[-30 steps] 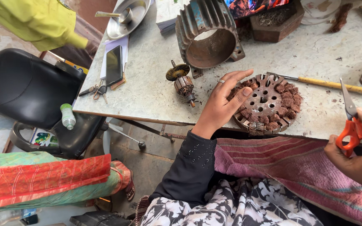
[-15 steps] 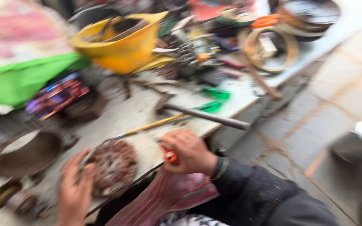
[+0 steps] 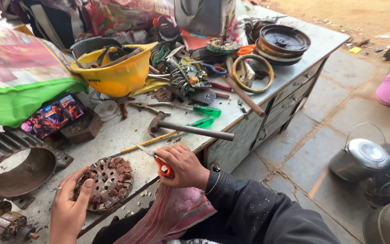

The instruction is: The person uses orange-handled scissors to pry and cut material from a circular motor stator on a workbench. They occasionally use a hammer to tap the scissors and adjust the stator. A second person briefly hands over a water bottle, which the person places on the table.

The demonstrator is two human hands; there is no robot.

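Cluttered workbench outdoors, tools all over it. Near its front edge sits a round wound stator core; the left hand rests flat against its near side, fingers loosely spread. Just beside it, the right hand is curled tight round orange-handled scissors, blades pointing toward a yellow-handled screwdriver.

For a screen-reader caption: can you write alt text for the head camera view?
A person's left hand steadies a round copper-wound motor stator on a cluttered workbench, while the right hand holds orange-handled scissors beside it. A hammer, screwdrivers and a yellow hard hat lie behind.
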